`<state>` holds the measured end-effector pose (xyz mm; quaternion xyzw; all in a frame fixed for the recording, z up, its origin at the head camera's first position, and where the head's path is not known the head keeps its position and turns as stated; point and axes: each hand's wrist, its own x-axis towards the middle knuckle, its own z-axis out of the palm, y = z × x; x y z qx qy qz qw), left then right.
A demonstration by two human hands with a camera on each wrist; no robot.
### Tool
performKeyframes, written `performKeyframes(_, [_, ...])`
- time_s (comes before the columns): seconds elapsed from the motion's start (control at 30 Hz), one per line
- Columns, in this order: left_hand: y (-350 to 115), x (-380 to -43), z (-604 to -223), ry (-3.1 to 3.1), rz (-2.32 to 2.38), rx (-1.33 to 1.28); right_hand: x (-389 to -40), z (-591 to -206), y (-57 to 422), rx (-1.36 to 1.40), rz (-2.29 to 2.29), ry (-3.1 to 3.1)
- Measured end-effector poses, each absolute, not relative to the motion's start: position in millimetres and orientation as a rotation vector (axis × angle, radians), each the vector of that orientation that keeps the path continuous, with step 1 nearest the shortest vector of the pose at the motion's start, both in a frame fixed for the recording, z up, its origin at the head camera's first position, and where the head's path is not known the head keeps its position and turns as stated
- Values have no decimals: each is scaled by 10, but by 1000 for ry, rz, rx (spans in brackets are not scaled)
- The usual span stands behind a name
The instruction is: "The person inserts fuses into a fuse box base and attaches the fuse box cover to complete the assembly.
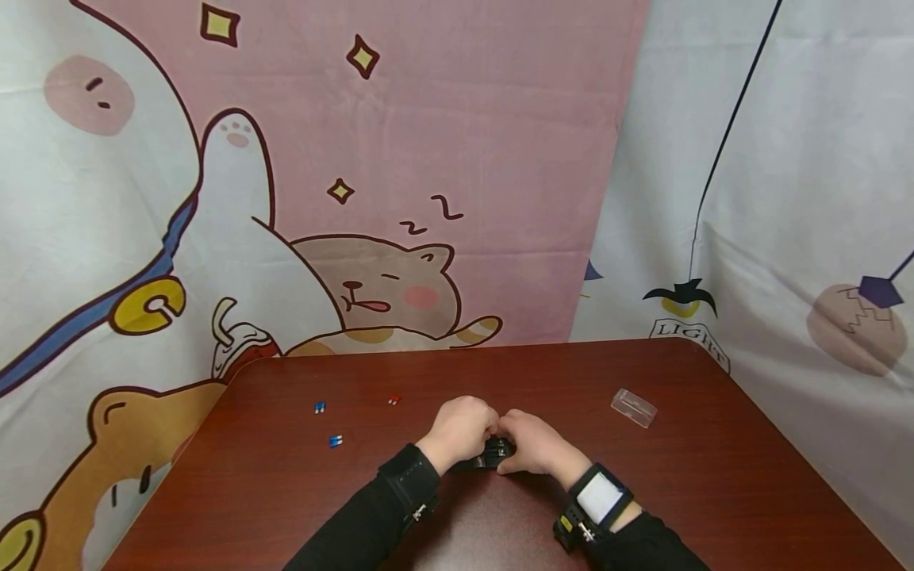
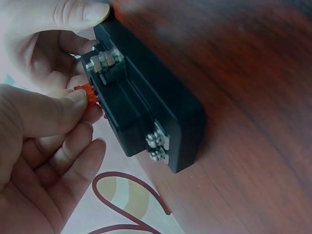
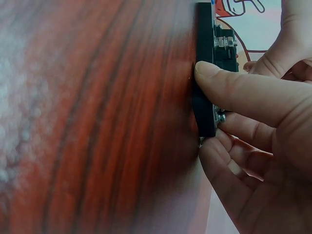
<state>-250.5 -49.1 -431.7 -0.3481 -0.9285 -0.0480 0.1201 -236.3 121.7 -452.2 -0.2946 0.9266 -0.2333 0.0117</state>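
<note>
A black fuse block (image 2: 146,92) with metal screw terminals lies on the table between both hands. My left hand (image 1: 462,428) pinches a red blade fuse (image 2: 88,93) between thumb and finger at the block's raised middle; in the left wrist view its far end is hidden against the block, so I cannot tell how deep it sits. My right hand (image 1: 537,444) grips one end of the block, its thumb (image 3: 229,85) along the side and fingers curled beneath the other side. In the head view both hands cover much of the block.
Small blue fuses (image 1: 319,408) lie on the left of the brown table (image 1: 286,500), with more blue ones (image 1: 336,441) nearer. Small red fuses (image 1: 393,400) lie further back. A clear plastic cover (image 1: 634,408) rests at the right. Patterned cloth (image 1: 500,159) hangs behind the table.
</note>
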Motion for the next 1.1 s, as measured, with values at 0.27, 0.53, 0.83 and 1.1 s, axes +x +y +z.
performKeyframes(0.27, [-498, -2513, -4328, -2723, -141, -1017, -2366, -4540, 1216, -922, -721, 2890])
performKeyframes(0.53, [-500, -2515, -4315, -2728, -164, -1031, -2361, -4531, 1213, -917, -727, 2890])
performKeyframes(0.83, [-490, -2526, -4325, -2748, -132, -1029, -2372, -4545, 1214, -932, -729, 2896])
performKeyframes(1.1, [-475, -2533, -4324, -2753, -124, -1014, -2381, -4546, 1216, -928, -728, 2897])
